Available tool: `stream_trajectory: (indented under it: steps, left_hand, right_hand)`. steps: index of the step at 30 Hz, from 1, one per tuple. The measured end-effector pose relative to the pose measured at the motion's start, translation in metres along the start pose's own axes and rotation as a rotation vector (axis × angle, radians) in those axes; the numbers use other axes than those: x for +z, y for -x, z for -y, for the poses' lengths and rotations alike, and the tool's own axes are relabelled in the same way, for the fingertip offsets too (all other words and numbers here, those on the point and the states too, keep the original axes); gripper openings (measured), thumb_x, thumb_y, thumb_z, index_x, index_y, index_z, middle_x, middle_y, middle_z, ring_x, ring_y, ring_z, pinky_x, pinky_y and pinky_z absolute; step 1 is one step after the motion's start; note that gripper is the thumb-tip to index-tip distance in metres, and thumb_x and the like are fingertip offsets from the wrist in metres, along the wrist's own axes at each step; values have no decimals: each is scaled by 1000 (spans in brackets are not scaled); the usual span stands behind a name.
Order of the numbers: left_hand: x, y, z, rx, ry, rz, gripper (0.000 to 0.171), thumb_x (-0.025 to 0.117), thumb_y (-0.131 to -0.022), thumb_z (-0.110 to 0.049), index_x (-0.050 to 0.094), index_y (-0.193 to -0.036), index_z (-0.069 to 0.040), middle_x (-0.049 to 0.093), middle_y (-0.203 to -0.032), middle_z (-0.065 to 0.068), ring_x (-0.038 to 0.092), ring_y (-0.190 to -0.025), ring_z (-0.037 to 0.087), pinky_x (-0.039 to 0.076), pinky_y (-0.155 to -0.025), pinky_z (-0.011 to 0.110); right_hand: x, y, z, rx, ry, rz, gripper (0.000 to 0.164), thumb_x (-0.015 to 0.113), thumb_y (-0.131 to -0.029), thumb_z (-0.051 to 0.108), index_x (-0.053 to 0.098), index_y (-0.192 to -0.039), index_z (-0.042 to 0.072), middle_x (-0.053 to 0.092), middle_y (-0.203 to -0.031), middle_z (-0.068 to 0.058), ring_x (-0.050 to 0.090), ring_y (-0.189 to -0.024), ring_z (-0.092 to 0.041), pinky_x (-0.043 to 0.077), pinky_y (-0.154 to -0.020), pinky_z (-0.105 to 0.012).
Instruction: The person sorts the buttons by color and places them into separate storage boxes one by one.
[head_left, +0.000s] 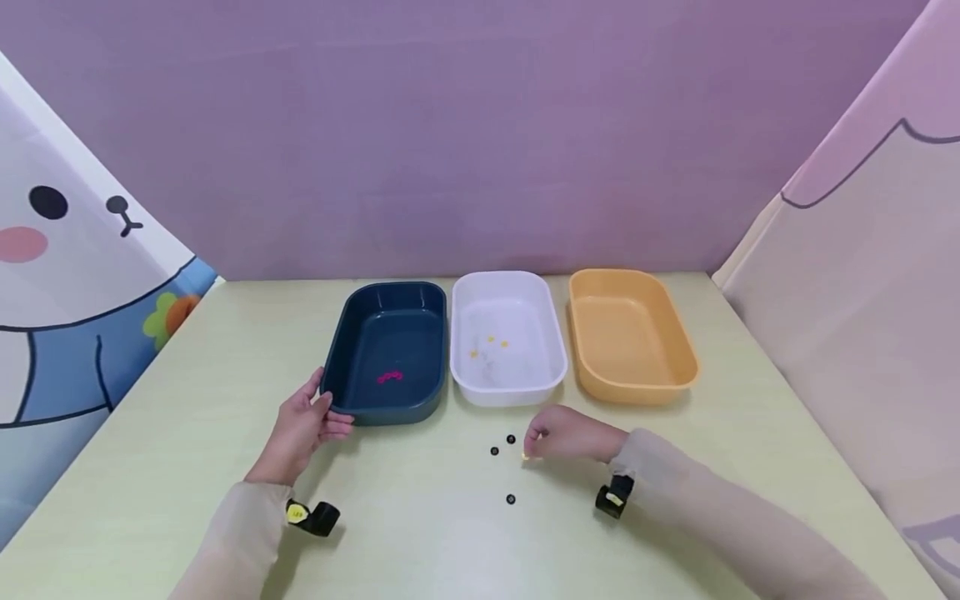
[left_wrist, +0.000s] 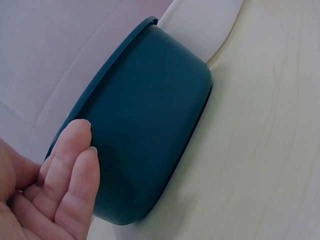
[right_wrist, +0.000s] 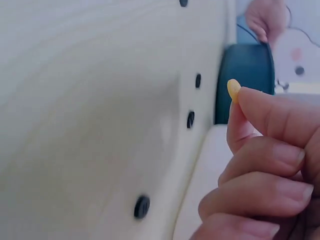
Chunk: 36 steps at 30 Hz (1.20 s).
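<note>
1. Right hand (head_left: 573, 433): thumb and forefinger pinch a yellow piece (right_wrist: 233, 91) over the table (head_left: 420, 533), on the near-edge side of the white tray (head_left: 510, 397).
2. Left hand (head_left: 296, 425): well apart from the right; grips the dark blue tray (head_left: 397, 414) at its near left corner.
3. Black pieces (head_left: 511, 499): on the table near the right hand.
4. Far table edge: dark blue, white and orange tray (head_left: 637, 393), left to right.
5. Contents: pink pieces (head_left: 390, 377) in dark blue tray; three small yellow stars (head_left: 504, 344) in white tray.

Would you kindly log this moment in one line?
left hand: holds blue tray | right hand: pinches yellow piece | black pieces: on table
</note>
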<state>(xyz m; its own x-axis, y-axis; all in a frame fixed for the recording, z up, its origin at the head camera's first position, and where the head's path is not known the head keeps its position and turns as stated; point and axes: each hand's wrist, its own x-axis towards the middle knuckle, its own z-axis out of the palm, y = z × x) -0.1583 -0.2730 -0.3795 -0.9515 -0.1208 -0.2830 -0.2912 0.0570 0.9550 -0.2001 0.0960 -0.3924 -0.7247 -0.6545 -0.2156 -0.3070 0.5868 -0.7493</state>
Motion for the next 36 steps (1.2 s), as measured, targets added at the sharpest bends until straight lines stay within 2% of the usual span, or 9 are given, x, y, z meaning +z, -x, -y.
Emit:
stream_trajectory:
  steps: [6,9,13,17,21,25,28,31,36]
  left_hand:
    - [-2,1,1,-9,-3,19,60,28,-106,-13,-9,-153,-18,66,-70,-3,66,-59,8,55,-66,21]
    - [-3,0,-1,-18,-7,17,60,28,-106,-13,-9,-153,-19,66,-70,-3,66,-59,8,55,-66,21]
    - [0,-3,-2,-38,-14,26,60,28,-106,-13,-9,-153,-20,66,-70,-2,66,-58,8,55,-65,22]
    - [2,-5,-3,-25,-14,40,60,28,-106,-13,-9,-153,-19,66,-70,-2,66,-59,8,55,-65,22]
    - [-1,-2,-1,-23,-2,37,61,27,-106,-12,-11,-153,-19,65,-68,-2,66,-58,8,55,-64,21]
    - [-4,1,4,-45,7,30,61,26,-106,-12,-12,-152,-20,65,-68,-3,66,-58,8,55,-64,21]
    - [-2,0,3,-33,5,40,61,26,-106,-12,-13,-152,-19,66,-68,-3,66,-58,7,55,-63,21]
    - [1,-2,-1,-16,-2,40,61,27,-106,-12,-13,-152,-18,66,-68,-3,66,-57,7,55,-63,21]
    - [3,-4,-6,-37,-34,25,60,25,-106,-13,-12,-152,-17,66,-68,-2,65,-57,8,55,-63,21]
  right_hand:
    - [-4,6,-8,0,-77,-34,8,64,-88,8,70,-84,4,66,-81,0,50,-71,-12,42,-67,-27]
    - [-10,1,-4,-15,-125,-42,11,63,-89,8,69,-85,-1,67,-81,-6,50,-70,-13,43,-67,-28]
    - [-15,2,2,-8,-159,-91,12,63,-89,6,69,-86,-4,67,-82,-6,52,-73,-11,44,-71,-27]
    - [-21,-2,13,65,-173,-109,11,63,-89,7,69,-89,-2,66,-84,-4,41,-57,-7,36,-55,-21]
    - [-31,-13,27,159,-178,-88,14,62,-92,11,70,-94,0,55,-71,3,27,-46,-6,23,-44,-19]
    - [-44,-25,34,224,-198,-58,18,60,-93,12,69,-101,-1,39,-59,4,27,-44,-6,24,-43,-18]
    - [-57,-35,38,256,-189,-76,21,60,-93,12,69,-106,-2,43,-61,2,29,-44,-6,27,-43,-18]
    - [-70,-47,42,288,-169,-136,21,61,-92,12,70,-107,-1,48,-69,-1,30,-45,-6,29,-44,-18]
    - [-86,-63,46,361,-144,-176,21,62,-92,13,70,-107,0,43,-73,0,28,-44,-7,29,-44,-18]
